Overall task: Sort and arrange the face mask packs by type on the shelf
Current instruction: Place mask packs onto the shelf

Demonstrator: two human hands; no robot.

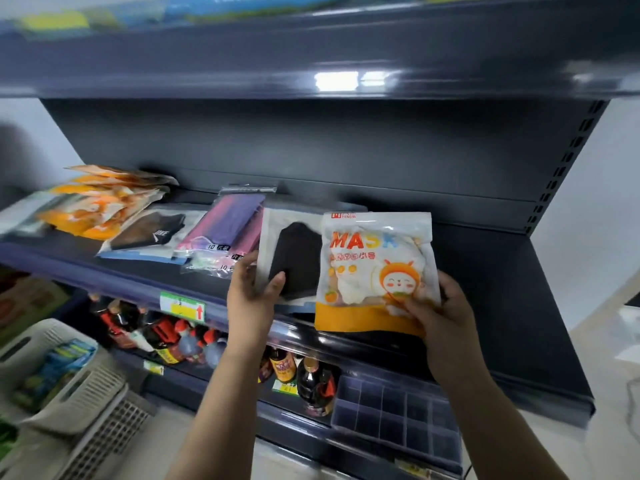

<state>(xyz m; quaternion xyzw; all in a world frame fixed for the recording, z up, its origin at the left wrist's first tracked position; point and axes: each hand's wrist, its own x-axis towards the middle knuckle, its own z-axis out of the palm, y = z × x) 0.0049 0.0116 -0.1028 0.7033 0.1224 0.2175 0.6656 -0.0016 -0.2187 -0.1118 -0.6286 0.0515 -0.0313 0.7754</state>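
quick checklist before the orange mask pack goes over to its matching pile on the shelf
1. Right hand grips the orange MASK pack at its lower right corner: ok.
2. Left hand holds the black mask pack by its left edge, so it is not free: not ok.
3. Matching pile of orange packs present at the shelf's left end: ok.
4. The purple packs and the black logo pack lie between the hands and that pile, so the pack likely has to be carried over them: not ok.
5. Room on top of the orange pile: cannot tell, it is blurred.
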